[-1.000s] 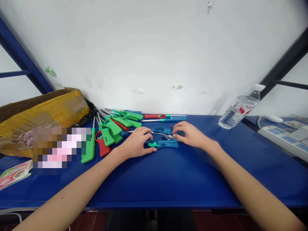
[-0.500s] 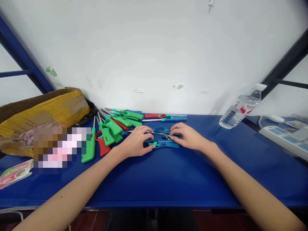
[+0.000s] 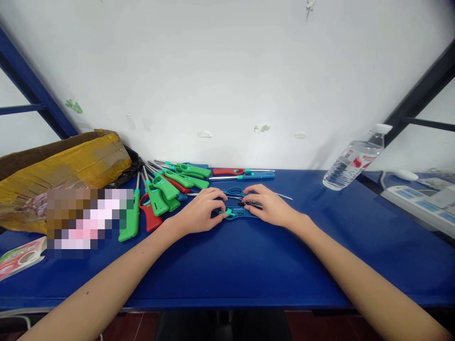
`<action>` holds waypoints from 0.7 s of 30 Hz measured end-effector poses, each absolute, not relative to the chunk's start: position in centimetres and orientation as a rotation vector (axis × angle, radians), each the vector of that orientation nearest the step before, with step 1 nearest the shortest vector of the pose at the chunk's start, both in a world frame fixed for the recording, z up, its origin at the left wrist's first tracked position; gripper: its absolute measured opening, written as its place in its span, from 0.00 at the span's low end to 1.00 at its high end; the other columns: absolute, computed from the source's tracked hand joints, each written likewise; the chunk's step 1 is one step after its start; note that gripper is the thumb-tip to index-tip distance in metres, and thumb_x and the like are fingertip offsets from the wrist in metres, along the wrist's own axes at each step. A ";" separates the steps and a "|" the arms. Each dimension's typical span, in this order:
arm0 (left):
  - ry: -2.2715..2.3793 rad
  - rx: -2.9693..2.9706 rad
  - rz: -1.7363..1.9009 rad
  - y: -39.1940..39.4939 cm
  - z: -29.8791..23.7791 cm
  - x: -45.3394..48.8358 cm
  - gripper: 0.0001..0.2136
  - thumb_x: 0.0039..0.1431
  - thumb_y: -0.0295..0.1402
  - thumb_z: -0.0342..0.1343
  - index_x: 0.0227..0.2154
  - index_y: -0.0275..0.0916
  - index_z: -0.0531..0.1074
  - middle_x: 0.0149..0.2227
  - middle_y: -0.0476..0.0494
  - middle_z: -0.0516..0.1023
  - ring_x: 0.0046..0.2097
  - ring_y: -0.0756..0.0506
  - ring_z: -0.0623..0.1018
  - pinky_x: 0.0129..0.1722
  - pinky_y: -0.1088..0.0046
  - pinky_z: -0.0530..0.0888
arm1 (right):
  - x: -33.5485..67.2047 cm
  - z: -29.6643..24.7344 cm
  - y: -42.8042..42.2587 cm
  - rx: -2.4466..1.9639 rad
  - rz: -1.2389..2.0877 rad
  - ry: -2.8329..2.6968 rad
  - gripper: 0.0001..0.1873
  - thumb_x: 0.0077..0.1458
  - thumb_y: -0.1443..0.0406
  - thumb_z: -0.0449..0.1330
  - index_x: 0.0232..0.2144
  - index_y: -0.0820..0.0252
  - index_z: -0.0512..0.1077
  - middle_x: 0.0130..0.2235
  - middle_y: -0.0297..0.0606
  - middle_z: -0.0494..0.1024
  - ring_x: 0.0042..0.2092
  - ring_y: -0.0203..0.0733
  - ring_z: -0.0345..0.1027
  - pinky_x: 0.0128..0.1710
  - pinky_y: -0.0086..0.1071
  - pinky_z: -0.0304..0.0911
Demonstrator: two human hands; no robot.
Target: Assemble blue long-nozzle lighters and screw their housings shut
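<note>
Cupping hands (image 3: 199,210) (image 3: 270,206) over blue casing (image 3: 249,213) (part-hidden)

Over on the right of the blue table (image 3: 220,274) there's a clear bottle (image 3: 355,158) with a white cap, and past it a rounded white object (image 3: 405,175). Across on the left sits a box (image 3: 81,158) wrapped in yellow tape, a red-and-white packet (image 3: 21,258) nearer. Behind, the pale wall (image 3: 220,71) looks scuffed.
</note>
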State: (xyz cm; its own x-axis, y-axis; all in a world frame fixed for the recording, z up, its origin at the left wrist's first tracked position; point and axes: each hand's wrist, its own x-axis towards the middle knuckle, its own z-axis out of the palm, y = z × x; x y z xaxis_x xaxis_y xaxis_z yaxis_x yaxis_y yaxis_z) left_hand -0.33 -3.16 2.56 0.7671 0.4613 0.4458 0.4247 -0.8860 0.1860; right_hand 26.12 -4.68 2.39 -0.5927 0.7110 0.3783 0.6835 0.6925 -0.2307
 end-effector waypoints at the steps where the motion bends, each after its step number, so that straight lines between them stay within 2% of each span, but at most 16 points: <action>1: 0.722 2.881 0.763 -3.1 2.5 -0.3 0.06 0.61 0.35 0.56 0.32 0.40 0.74 0.47 0.41 0.75 0.54 0.41 0.70 0.56 0.59 0.67 | 26.0 2.3 -4.7 -1.081 0.078 -2.457 0.13 0.62 0.62 0.55 0.43 0.56 0.77 0.51 0.46 0.72 0.52 0.50 0.67 0.51 0.46 0.66; 6: 0.771 2.884 0.850 -2.9 2.3 -0.2 0.05 0.61 0.34 0.57 0.32 0.40 0.75 0.46 0.42 0.76 0.54 0.41 0.70 0.56 0.58 0.67 | 25.4 2.1 -4.5 -1.102 0.087 -2.449 0.13 0.62 0.63 0.54 0.42 0.57 0.78 0.50 0.46 0.73 0.54 0.51 0.65 0.53 0.48 0.64; 13: 0.976 2.958 1.029 -2.5 2.0 -0.2 0.07 0.62 0.32 0.56 0.32 0.40 0.78 0.45 0.41 0.77 0.58 0.36 0.68 0.59 0.48 0.63 | 24.6 1.9 -4.3 -1.143 0.185 -2.360 0.10 0.60 0.65 0.56 0.33 0.57 0.79 0.49 0.45 0.74 0.54 0.50 0.66 0.54 0.47 0.64; 21: 0.944 2.932 1.028 -2.6 1.2 0.3 0.06 0.61 0.31 0.57 0.29 0.38 0.76 0.44 0.40 0.77 0.58 0.36 0.68 0.57 0.51 0.67 | 24.5 2.1 -4.5 -1.120 0.205 -2.382 0.09 0.61 0.66 0.55 0.32 0.59 0.75 0.48 0.47 0.74 0.54 0.50 0.66 0.55 0.47 0.62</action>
State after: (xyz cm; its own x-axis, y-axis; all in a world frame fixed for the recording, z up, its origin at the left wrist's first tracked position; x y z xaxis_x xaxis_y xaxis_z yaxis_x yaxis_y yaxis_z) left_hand 0.26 -2.61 1.24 0.6317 0.4898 0.6009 0.5568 -0.8260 0.0881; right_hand 24.46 -4.54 2.11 -0.5392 0.7558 0.3715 0.6811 0.6508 -0.3355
